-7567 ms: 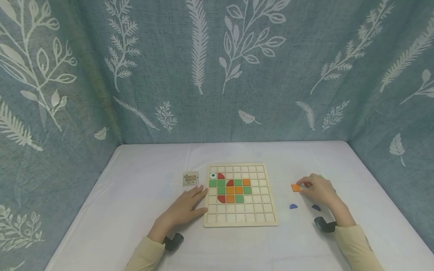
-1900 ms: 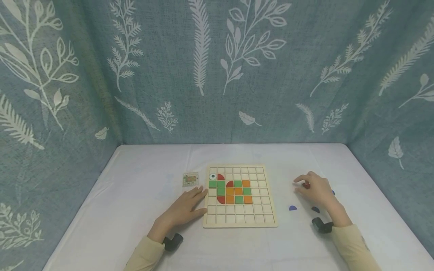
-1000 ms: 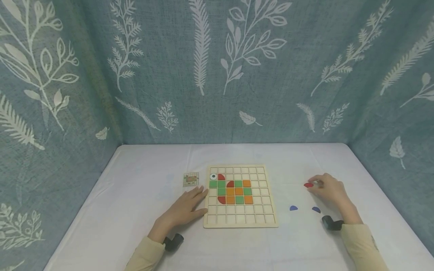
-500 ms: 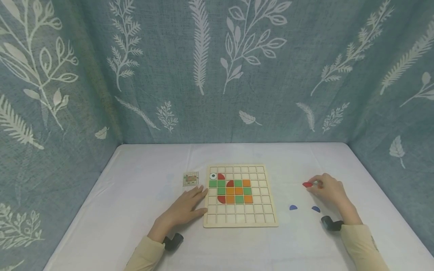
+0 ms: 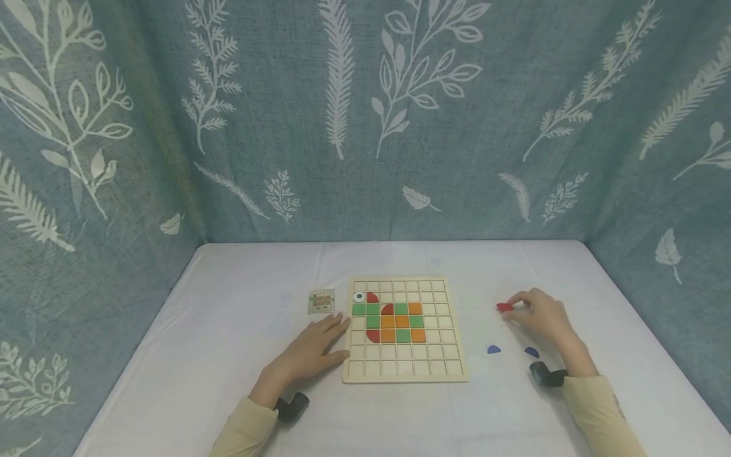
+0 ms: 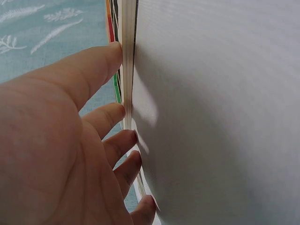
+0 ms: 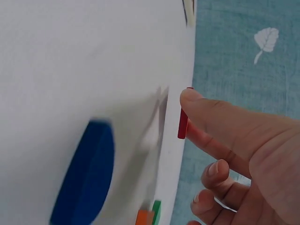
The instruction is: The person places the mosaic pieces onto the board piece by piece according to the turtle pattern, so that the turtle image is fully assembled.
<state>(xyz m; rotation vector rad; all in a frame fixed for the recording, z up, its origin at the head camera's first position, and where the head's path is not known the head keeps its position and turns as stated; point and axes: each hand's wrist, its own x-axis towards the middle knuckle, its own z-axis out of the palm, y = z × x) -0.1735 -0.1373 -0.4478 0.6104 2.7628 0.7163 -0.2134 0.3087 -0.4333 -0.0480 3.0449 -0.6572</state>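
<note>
My right hand (image 5: 539, 314) pinches a small red tile (image 5: 504, 307) between thumb and fingers, to the right of the board. The right wrist view shows the tile edge-on and raised off the cloth; its full outline is partly hidden. My left hand (image 5: 308, 349) lies with extended fingers against the left edge of the wooden grid board (image 5: 405, 368). Set in the grid are green, orange and red tiles and a round eye piece (image 5: 359, 297). In the left wrist view, thumb and fingertips touch the board's side.
Two blue half-round tiles (image 5: 493, 350) lie nearer me than the right hand. An orange tile (image 7: 143, 217) and a green tile (image 7: 157, 212) show low in the right wrist view. A small picture card (image 5: 322, 301) lies left of the board on the white tablecloth (image 5: 240, 285).
An orange square, held by the right hand at first, now fills a cell at the pattern's lower right. The right hand has since taken the red tile and moved left with it. The left hand stays put.
</note>
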